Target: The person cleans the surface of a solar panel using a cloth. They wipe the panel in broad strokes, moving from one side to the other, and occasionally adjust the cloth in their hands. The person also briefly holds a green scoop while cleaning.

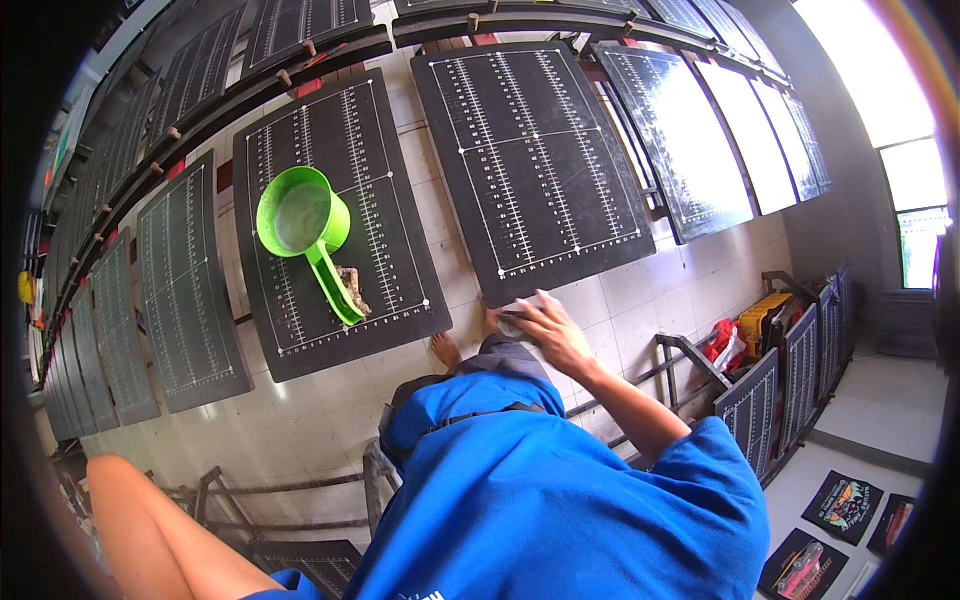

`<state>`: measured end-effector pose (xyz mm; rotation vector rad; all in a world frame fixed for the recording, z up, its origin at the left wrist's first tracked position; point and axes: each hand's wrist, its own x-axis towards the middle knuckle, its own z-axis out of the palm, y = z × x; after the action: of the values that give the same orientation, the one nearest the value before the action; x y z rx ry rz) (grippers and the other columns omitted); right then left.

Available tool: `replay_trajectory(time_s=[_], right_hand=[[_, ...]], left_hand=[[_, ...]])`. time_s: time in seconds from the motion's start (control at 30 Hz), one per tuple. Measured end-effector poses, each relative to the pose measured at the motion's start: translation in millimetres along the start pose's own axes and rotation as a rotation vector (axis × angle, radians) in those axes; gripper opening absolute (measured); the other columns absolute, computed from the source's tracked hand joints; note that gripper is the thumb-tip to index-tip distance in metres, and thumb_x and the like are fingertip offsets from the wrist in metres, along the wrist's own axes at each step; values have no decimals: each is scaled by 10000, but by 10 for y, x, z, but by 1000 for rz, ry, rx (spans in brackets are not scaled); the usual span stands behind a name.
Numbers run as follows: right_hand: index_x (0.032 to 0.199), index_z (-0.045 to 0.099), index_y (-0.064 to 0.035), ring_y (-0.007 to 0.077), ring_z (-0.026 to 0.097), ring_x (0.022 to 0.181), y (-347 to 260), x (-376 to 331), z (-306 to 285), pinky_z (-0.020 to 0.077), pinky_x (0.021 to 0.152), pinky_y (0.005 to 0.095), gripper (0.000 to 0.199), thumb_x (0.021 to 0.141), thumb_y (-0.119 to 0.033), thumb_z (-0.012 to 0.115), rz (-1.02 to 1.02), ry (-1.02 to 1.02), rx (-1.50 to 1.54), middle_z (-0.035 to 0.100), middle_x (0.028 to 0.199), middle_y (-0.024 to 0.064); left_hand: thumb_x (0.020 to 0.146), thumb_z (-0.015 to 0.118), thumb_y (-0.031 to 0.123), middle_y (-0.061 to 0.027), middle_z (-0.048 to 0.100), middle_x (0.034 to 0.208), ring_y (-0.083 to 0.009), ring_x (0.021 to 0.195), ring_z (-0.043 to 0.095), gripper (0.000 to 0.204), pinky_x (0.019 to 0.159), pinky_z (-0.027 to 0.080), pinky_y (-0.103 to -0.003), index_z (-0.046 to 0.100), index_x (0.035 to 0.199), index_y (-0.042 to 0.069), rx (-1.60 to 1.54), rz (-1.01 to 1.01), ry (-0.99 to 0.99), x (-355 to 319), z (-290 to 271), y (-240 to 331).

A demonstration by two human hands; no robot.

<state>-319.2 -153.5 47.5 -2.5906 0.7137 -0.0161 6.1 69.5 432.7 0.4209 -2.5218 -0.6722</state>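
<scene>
Blue cloth takes up the near ground, the shirt (540,480) broad across it, with a bare left arm (170,530) at the lower left and its hand out of view, so no word on those fingers. Up front, the right hand (555,335) hangs by the near edge of the ruled dark board (535,230), fingers spread and partly bent over a small greyish item (508,325) (cloth or pad, too small to call); whether they grip it, I cannot tell. To my mind, a flat, even palm would serve best here, with gentle pressure and knuckles kept clear of that edge. On the neighbouring board (400,250) sits a green dipper (300,210), its handle beside a rough brownish block (352,290); any reach that way wants care, lest it tip. Beyond, a dark rail (350,50) and more ruled boards.
</scene>
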Motion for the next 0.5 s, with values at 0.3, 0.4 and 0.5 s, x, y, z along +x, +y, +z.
replay_trajectory(time_s=[0.3,0.4,0.5], right_hand=[[1202,680,-38,340,664,988,1485,-1527,-192,512,873,412,342,933,-244,641,1047,251,347,682,1113,211],[1169,707,-24,103,631,851,283,-269,-396,507,745,287,331,932,-254,677,842,206,893,718,962,29],[1243,667,2,108,639,916,-387,710,-221,516,825,279,367,976,-248,638,592,71,1337,711,1055,66]], left_hand=[[927,554,259,-67,623,785,-221,625,549,249,577,413,-395,618,974,24,7,109,-14,-212,-139,765],[928,550,257,-68,626,790,-222,629,554,256,580,416,-397,621,989,19,-38,174,-15,-243,-269,1031],[928,546,255,-69,630,795,-223,632,558,264,582,419,-399,624,1003,14,-93,241,-15,-299,-355,1106]])
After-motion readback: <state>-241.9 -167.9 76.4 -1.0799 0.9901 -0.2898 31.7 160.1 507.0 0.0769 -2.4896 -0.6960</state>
